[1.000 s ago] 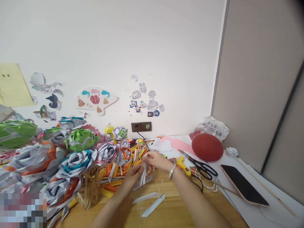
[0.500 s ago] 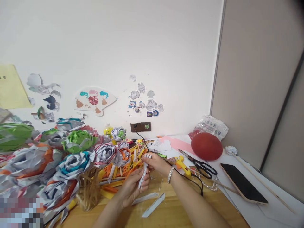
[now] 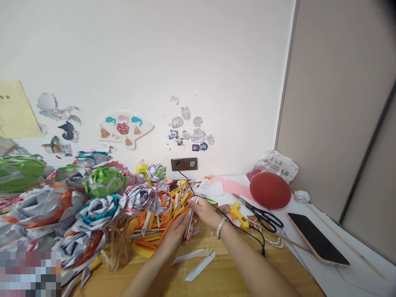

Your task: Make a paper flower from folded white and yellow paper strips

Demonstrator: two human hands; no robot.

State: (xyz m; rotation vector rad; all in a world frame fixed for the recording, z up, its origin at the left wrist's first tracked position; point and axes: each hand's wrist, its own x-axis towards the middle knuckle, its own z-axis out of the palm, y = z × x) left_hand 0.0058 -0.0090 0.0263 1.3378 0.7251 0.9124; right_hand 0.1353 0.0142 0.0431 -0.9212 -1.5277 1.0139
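Observation:
Between my two hands is a bundle of folded white paper strips (image 3: pixel 190 216), standing nearly upright and tilted a little to the right. My left hand (image 3: pixel 178 231) closes around its lower part. At its top, my right hand (image 3: pixel 202 209) pinches it; a bracelet circles that wrist. Below the hands, two folded white paper strips (image 3: pixel 200 265) lie on the wooden table (image 3: pixel 167 280). Orange and yellow paper strips (image 3: pixel 154 233) are heaped just behind and left of my left hand.
Large paper flowers (image 3: pixel 103 212) crowd the left side, beside a clear container of sticks (image 3: pixel 117 247). To the right lie a yellow glue gun (image 3: pixel 238 214) with its cord, black scissors (image 3: pixel 266 218), a red balloon (image 3: pixel 269 190) and a phone (image 3: pixel 318 238).
My left hand has turned and slid up along the paper bundle, covering its lower end, which stuck out below before. My right hand keeps its pinch near the top.

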